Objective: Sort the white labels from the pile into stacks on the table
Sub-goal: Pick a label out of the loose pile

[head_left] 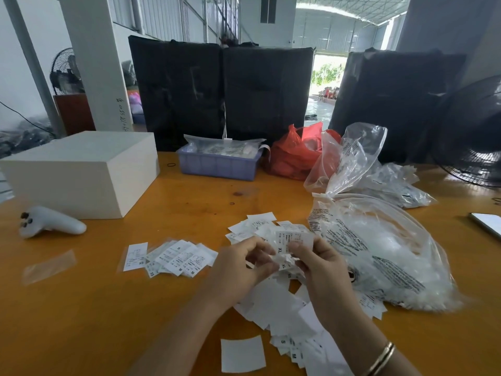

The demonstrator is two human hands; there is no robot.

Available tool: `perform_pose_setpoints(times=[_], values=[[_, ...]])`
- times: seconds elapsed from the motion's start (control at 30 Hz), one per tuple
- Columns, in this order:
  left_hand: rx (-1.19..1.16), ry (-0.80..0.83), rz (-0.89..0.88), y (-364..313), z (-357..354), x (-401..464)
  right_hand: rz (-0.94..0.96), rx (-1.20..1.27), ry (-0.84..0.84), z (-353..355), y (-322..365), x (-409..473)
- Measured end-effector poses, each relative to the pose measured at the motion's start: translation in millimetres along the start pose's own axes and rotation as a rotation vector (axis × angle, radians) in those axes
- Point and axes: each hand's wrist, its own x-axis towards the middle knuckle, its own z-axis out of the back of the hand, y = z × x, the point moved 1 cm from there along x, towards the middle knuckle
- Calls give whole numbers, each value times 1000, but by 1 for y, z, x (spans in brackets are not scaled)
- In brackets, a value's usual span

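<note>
Sorting stage: I judge it early to middle, with a small part laid out and most of the labels not yet placed.
Hands: my left hand (244, 263) and right hand (318, 263) meet over the table, both pinching a small bunch of white printed size labels (288, 244); an "XL" mark shows on the ones I hold.
Pile: the loose heap of white paper labels (282, 308) lies under and between my wrists, running toward the near edge, where "S" and "M" marks show.
Done so far: a fanned row of white labels (173, 257) lies to the left on the orange wooden table (108, 308), marked XS, S and M; they overlap, so I cannot tell where one stack ends and the next begins.
Also loose: a few white labels (254, 225) lie just beyond my hands, and one blank white square slip (242, 354) sits apart near the edge.
Left to do: I reckon the XL bunch has no stack of its own yet, and the heap needs going through.
Nearby: a clear printed plastic bag (379, 251) lies just right of the pile, its contents unclear.
</note>
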Motion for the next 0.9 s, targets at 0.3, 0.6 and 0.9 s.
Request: perform_pose_setpoints(times=[0.3,0.6,0.9], values=[[-27,-22,-37,2,1,1,102,-207,-58,-3,3,-3],[-16,-30,-49,5,2,1,155,-293,-37,3,5,-1],[-147,-31,45,3,6,2,167,-482,71,6,4,2]])
